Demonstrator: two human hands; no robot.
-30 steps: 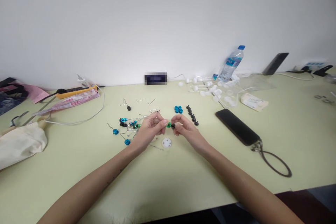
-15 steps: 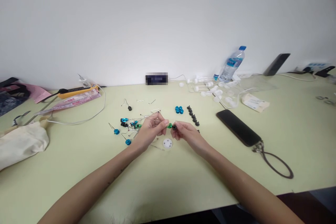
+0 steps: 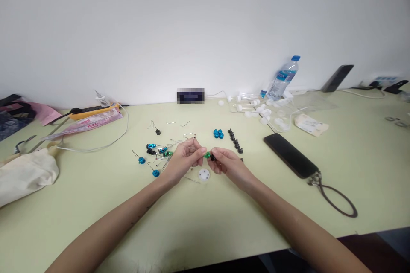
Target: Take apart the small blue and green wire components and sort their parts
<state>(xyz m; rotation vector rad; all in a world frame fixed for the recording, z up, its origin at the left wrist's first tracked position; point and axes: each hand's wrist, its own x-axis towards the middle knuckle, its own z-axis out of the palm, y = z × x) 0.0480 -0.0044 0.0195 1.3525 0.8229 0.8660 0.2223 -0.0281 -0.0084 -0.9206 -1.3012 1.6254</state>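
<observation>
Green and black pieces pinched at frame centre.
Left hand [image 3: 184, 160] nipping green piece [image 3: 208, 154], right hand [image 3: 226, 163] nipping black piece [image 3: 212, 158]; joined axis lying left-right, black end pointing right.

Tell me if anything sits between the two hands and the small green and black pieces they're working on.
Nothing visible does. The left hand pinches the green piece and the right hand pinches the black piece, the two parts meeting just above the white disc on the table.

Both hands [image 3: 205, 160] together, fingers [image 3: 201, 152] seemingly pinched, forearms converging.
</observation>
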